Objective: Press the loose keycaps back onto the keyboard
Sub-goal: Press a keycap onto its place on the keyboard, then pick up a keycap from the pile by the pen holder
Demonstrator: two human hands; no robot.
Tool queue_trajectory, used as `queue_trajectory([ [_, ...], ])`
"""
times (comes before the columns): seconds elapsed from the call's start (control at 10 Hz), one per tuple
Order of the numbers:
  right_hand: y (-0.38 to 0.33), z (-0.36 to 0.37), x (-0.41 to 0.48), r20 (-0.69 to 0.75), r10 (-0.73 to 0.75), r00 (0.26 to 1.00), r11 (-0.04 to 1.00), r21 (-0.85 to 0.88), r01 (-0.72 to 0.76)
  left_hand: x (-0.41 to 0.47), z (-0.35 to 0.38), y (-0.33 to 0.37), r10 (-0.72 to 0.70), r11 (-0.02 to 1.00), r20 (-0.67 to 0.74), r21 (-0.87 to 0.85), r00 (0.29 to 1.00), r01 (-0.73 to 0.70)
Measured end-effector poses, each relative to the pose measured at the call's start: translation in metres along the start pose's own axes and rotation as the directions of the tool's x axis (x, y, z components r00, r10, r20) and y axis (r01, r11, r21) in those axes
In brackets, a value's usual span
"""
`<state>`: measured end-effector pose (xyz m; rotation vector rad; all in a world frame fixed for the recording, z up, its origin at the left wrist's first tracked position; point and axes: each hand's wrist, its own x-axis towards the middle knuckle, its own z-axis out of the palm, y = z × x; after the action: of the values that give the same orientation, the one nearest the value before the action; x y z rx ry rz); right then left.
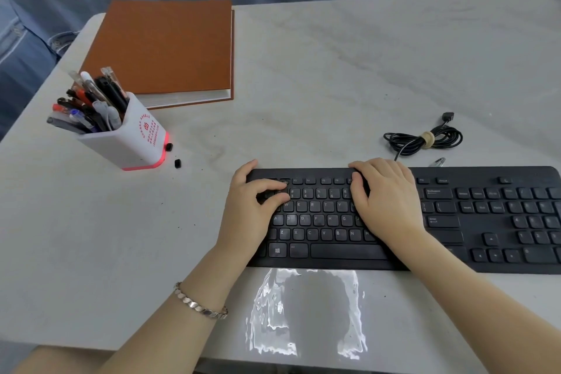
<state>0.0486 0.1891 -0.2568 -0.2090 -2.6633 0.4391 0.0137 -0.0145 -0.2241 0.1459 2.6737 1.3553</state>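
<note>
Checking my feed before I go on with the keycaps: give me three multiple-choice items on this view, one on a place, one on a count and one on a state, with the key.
1. Where do the loose keycaps lie?
A. on a book
B. by the base of the pen holder
C. on the number pad

2. How many loose keycaps lie off the keyboard?
A. one
B. two
C. four

3. The black cable is:
A. coiled and tied
B. stretched out straight
C. plugged into a laptop

Key:
1 B: both lie beside the holder's red base.
2 B: two small black caps show there.
3 A: a band holds its loops together and the plug lies free.
</note>
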Motion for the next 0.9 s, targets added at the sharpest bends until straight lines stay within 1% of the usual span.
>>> queue_trajectory([
  [0.1, 0.001, 0.0, 0.0, -0.001, 0.0, 1.0, 1.0, -0.005, 0.0, 0.003, 0.001, 0.002, -0.111, 0.985, -0.009, -0.136, 0.994, 0.109],
  [0.2, 0.001, 0.0, -0.001, 0.001, -0.001, 1.0, 1.0, -0.008, 0.001, 0.012, -0.001, 0.003, -0.325, 0.905, 0.014, -0.287, 0.946, 0.315],
  [0.3, 0.001, -0.001, -0.001, 0.002, 0.001, 1.0, 1.0, -0.009, -0.001, 0.019, -0.004, 0.01, -0.437, 0.836, 0.057, -0.344, 0.898, 0.428],
  [0.4, -0.001, 0.0, 0.0, 0.017, 0.008, 1.0, 1.0, -0.008, -0.008, 0.026, -0.005, 0.013, -0.51, 0.773, 0.088, -0.389, 0.855, 0.501],
  [0.5, -0.001, -0.001, 0.0, 0.018, 0.011, 1.0, 1.0, -0.012, -0.01, 0.029, -0.006, 0.013, -0.52, 0.772, 0.093, -0.376, 0.849, 0.513],
  [0.6, -0.002, -0.001, 0.0, 0.023, 0.019, 1.0, 1.0, -0.007, -0.019, 0.029, -0.005, 0.008, -0.484, 0.815, 0.044, -0.34, 0.874, 0.469],
  [0.7, -0.002, -0.001, 0.0, 0.026, 0.018, 1.0, 1.0, -0.01, -0.017, 0.022, -0.002, 0.003, -0.411, 0.879, 0.01, -0.263, 0.912, 0.399],
  [0.8, -0.003, -0.003, 0.0, 0.044, 0.026, 0.999, 1.0, -0.013, -0.025, 0.019, 0.0, 0.001, -0.378, 0.895, 0.036, -0.243, 0.925, 0.375],
  [0.9, -0.002, -0.007, 0.0, 0.079, 0.028, 0.996, 0.999, -0.016, -0.027, 0.012, -0.006, -0.004, -0.278, 0.939, 0.026, -0.203, 0.96, 0.277],
])
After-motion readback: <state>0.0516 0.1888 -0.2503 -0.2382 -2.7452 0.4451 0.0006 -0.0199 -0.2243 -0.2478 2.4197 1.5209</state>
